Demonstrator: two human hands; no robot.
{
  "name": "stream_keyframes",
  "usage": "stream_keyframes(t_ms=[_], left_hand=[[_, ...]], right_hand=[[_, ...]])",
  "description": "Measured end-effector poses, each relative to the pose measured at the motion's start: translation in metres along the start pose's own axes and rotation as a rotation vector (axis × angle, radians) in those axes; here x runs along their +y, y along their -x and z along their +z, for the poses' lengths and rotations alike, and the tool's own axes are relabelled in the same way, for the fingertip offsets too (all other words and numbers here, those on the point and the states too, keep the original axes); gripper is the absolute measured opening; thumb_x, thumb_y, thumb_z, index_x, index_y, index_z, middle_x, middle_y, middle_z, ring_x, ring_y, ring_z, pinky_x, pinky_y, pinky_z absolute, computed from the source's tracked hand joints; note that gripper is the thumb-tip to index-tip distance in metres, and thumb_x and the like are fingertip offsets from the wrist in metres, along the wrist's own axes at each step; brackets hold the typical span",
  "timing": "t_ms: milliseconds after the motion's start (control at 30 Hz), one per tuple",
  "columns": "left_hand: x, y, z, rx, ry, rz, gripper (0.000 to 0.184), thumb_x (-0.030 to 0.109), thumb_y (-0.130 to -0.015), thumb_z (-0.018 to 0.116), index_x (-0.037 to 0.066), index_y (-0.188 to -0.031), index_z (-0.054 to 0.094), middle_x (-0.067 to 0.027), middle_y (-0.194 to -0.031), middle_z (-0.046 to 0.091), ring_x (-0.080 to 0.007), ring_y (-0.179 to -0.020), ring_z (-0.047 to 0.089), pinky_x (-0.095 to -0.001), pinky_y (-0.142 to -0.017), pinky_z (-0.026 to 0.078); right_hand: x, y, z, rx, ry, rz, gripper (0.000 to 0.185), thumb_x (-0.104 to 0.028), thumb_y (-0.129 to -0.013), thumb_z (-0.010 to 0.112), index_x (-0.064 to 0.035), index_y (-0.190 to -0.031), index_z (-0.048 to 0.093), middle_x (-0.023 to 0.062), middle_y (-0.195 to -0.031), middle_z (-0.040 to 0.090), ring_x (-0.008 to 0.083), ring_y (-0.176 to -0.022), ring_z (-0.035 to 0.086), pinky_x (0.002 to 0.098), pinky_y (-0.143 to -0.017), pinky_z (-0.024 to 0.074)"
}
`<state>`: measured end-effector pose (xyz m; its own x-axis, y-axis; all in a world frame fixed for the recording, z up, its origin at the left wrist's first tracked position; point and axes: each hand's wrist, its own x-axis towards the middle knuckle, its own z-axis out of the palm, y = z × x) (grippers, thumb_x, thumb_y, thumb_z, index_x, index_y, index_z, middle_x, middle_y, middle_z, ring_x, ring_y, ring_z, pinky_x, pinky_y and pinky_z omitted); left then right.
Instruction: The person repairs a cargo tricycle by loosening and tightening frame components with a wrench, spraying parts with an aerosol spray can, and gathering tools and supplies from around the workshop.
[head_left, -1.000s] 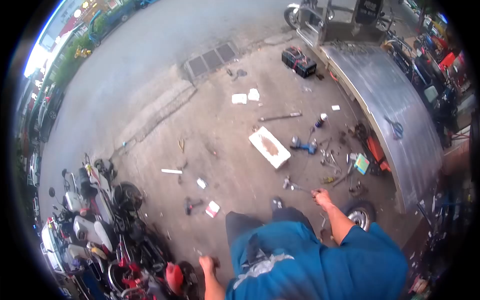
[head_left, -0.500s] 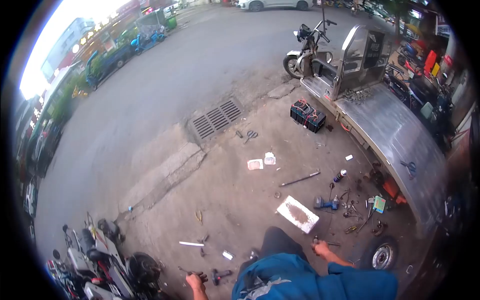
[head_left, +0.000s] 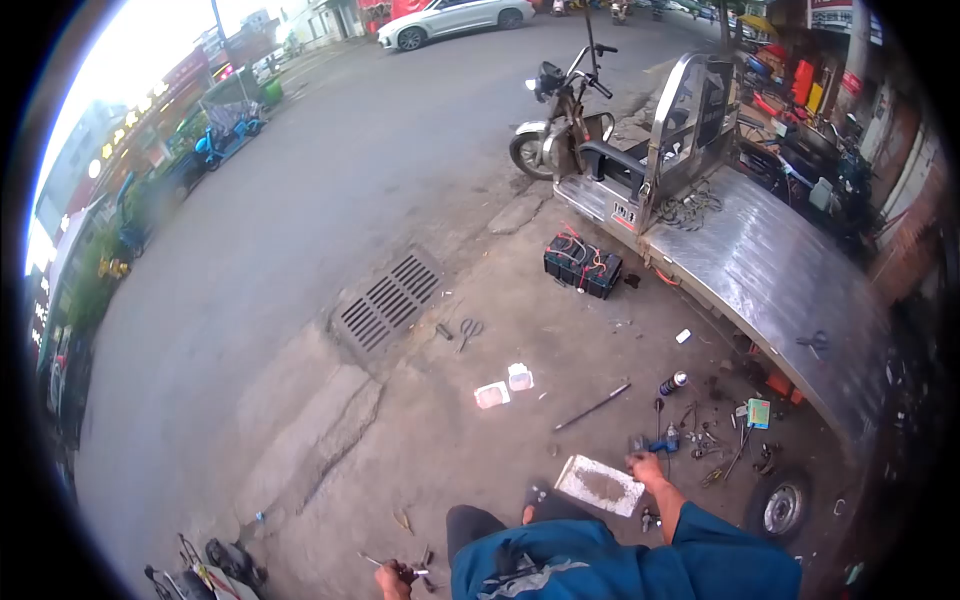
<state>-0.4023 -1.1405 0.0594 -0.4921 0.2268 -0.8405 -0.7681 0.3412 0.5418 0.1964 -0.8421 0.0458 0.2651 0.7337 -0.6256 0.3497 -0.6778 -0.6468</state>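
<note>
At the lower left, my left hand [head_left: 393, 577] is closed on a thin metal tool [head_left: 370, 557], whose end sticks out to the left. My right hand [head_left: 646, 467] is curled at the right edge of a white tray [head_left: 568, 481] with brown dirt in it. What its fingers hold is too small to make out. Just beyond that hand lies a blue power tool [head_left: 668, 440]. A spray can [head_left: 673, 382] and a long dark bar [head_left: 592, 407] lie farther out on the ground.
A flatbed three-wheeler [head_left: 770, 255] stands at the right, a black battery box [head_left: 583, 268] beside it. A loose wheel [head_left: 782, 506] lies at the lower right near scattered tools. Scissors [head_left: 469, 330] lie near a drain grate [head_left: 392, 298]. Parked motorcycle parts [head_left: 215, 578] show at the lower left.
The view has tilted up and turned, showing more road and three-wheeler. My right hand has moved from beside the wheel to the tray's edge. My left hand stays low at the left with the thin tool.
</note>
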Motion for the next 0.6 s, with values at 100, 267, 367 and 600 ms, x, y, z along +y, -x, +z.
stream_keyframes(t_ms=[100, 267, 367, 600], left_hand=[[0.039, -0.041, 0.008, -0.109, -0.057, -0.158, 0.025, 0.028, -0.083, 0.041, 0.013, -0.064, 0.035, -0.0054, -0.059, 0.038, -0.0241, -0.049, 0.034, -0.0357, -0.05, 0.027], [0.111, -0.123, 0.089, -0.092, -0.284, -0.044, 0.019, 0.028, -0.083, 0.044, 0.011, -0.074, 0.047, -0.0044, -0.057, 0.04, -0.0246, -0.047, 0.041, -0.0451, -0.048, 0.037], [0.162, -0.139, 0.16, -0.068, -0.4, 0.082, 0.02, 0.026, -0.084, 0.045, 0.008, -0.083, 0.054, -0.0046, -0.058, 0.043, -0.0242, -0.045, 0.043, -0.0456, -0.043, 0.037], [0.255, -0.105, 0.402, -0.191, -0.743, 0.205, 0.021, 0.018, -0.086, 0.052, 0.0, -0.09, 0.06, -0.0051, -0.055, 0.044, -0.0189, -0.039, 0.043, -0.0356, -0.036, 0.036]], right_hand=[[-0.061, -0.019, 0.011, 0.057, -0.213, -0.103, 0.023, -0.017, -0.085, 0.065, -0.0009, -0.101, 0.064, 0.0048, -0.081, 0.065, 0.012, -0.066, 0.059, 0.0278, -0.054, 0.0465], [-0.042, -0.028, 0.03, 0.14, -0.365, 0.034, 0.017, -0.014, -0.086, 0.063, 0.0002, -0.095, 0.061, 0.0051, -0.077, 0.062, 0.0133, -0.062, 0.057, 0.0281, -0.053, 0.0454], [0.027, -0.019, 0.049, 0.09, -0.325, 0.269, 0.02, -0.018, -0.085, 0.065, 0.0018, -0.09, 0.062, 0.0071, -0.072, 0.061, 0.018, -0.06, 0.057, 0.0329, -0.051, 0.0464], [0.122, 0.028, 0.111, -0.031, -0.552, 0.571, 0.013, -0.018, -0.086, 0.053, -0.0074, -0.08, 0.055, 0.0107, -0.067, 0.057, 0.0236, -0.059, 0.058, 0.0403, -0.05, 0.0454]])
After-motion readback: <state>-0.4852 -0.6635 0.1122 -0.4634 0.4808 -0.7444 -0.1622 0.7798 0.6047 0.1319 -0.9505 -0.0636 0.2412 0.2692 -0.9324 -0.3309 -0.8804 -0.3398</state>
